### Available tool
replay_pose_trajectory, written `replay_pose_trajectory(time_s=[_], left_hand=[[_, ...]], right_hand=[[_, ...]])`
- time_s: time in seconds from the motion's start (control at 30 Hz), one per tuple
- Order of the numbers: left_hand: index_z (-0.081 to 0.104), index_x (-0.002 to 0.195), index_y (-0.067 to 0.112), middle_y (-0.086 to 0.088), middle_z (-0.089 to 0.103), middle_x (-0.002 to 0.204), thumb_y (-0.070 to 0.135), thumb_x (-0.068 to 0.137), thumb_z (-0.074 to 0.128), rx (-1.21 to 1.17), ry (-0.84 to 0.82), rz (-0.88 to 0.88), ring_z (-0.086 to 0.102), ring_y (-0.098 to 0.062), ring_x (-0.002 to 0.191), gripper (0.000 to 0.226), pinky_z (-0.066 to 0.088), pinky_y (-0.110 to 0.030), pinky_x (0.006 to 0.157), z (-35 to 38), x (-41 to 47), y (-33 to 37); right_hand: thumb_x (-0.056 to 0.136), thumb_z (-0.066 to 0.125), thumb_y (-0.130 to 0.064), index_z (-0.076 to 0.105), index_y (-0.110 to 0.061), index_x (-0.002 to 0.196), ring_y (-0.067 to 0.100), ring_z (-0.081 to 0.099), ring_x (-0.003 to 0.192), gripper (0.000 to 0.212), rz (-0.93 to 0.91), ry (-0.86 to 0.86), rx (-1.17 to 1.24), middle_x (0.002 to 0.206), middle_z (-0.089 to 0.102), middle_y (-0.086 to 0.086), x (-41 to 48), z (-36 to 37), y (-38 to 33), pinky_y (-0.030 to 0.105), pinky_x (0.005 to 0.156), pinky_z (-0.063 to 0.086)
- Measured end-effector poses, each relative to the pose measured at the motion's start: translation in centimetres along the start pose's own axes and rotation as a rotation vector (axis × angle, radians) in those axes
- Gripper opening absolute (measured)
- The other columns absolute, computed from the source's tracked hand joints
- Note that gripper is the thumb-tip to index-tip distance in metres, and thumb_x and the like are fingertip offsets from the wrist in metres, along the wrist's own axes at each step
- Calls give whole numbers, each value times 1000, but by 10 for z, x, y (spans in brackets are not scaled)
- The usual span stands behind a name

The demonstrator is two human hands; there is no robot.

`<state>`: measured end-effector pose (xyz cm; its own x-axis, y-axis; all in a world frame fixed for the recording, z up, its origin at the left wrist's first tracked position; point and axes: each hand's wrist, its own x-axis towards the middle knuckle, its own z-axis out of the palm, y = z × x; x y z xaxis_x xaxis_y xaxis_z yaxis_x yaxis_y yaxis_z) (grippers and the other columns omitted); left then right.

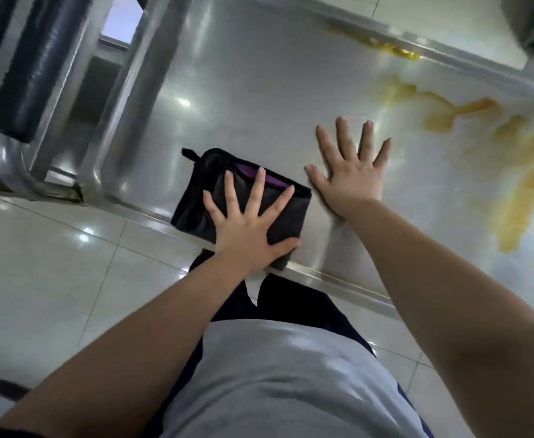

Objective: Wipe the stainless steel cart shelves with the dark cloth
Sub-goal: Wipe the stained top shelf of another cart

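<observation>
– Looking down at the cart, where is the dark cloth [193,210]?

– It lies folded on the steel shelf [259,90], at the near edge and towards the left, with one corner reaching over the near rim [338,279]. A purple strip [269,180] shows along its far fold.

– Which hand is on it?

– The left hand [246,229]. It lies flat on top of the cloth with the fingers straight and spread wide, thumb along the near right corner. It presses down and grips nothing.

– And the other one?

– The right hand [351,181] rests palm down on the bare steel just to the right of the cloth, fingers straight and fanned out. The two hands are apart, close side by side.

– What is on the shelf besides?

– A yellow spill [518,184] runs in a broad streak down the right side, with thinner trails reaching left towards the middle and a smaller patch along the far rim. It lies to the right of the right hand and does not touch it.

– Anything around the cart?

– At the far left stands the cart handle with a dark padded grip [38,67]. Below the shelf is a pale tiled floor [54,263], and the person's grey shirt [275,374] fills the near middle.
</observation>
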<state>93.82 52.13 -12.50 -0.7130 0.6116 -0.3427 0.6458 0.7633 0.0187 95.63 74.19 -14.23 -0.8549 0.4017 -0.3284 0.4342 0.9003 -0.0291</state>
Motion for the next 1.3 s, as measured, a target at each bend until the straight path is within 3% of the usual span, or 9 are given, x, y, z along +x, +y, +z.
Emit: replay_pose_trajectory(time_s=[0.13,0.2,0.3,0.43,0.63,0.8,0.9,1.1,1.3], left_hand=[[-8,150,56,6,-20,163,82,86,10,-102,16,-29,-21,-43,146,71,-7,-75,108,-3,-2,3],[-4,150,56,9,-16,164,76,91,14,-127,29,7,-20,-41,147,65,-3,-74,110,-2,-3,-5],[5,153,51,3,-1,166,76,92,13,-36,45,54,-9,-46,148,66,4,-76,109,-1,-2,-9],[9,152,53,1,1,166,78,88,23,-12,42,26,-6,-51,146,70,2,-80,105,-2,14,-3],[-11,146,60,9,-19,163,80,85,17,-58,34,-123,-20,-48,144,70,-3,-79,105,-47,139,-3],[-12,146,59,9,-23,162,80,86,16,-62,29,-54,-22,-48,144,69,-4,-80,104,-89,265,10],[-13,147,58,8,-23,162,80,87,16,-60,17,-18,-22,-48,144,69,-3,-79,105,-98,296,15],[-9,149,56,7,-17,164,80,87,13,-44,39,116,-15,-43,148,70,1,-74,108,-72,216,-1],[20,153,46,-4,14,165,75,90,34,-7,73,247,9,-50,147,71,14,-77,104,-12,47,-12]], right_hand=[[95,12,-68,-5,-45,154,34,-18,149,66,-56,-20,71,165,-10,-10,3,-8,14,64,114,-11],[97,18,-63,0,-44,155,34,-17,149,63,25,17,135,165,-6,-10,12,-12,28,64,115,-12],[95,17,-62,1,-45,155,36,-16,149,64,153,16,154,165,-7,-10,21,-10,41,64,115,-10],[96,13,-61,-2,-42,155,36,-15,149,65,150,28,119,165,-8,-7,19,-5,39,63,116,-6],[97,18,-59,1,-39,157,40,-12,149,66,157,47,106,166,-2,-2,18,-2,36,64,116,-4],[95,17,-61,1,-40,155,39,-8,150,66,170,56,84,164,-3,-3,25,1,39,64,117,-1],[94,20,-61,5,-40,156,39,-5,150,67,179,72,84,164,1,-3,28,0,40,64,117,-1],[93,16,-65,-3,-45,155,34,-17,149,68,190,23,76,161,-16,-9,28,-5,38,62,117,-7],[94,14,-66,-4,-44,155,33,-20,149,67,167,7,83,164,-13,-8,23,-5,35,60,117,-10]])
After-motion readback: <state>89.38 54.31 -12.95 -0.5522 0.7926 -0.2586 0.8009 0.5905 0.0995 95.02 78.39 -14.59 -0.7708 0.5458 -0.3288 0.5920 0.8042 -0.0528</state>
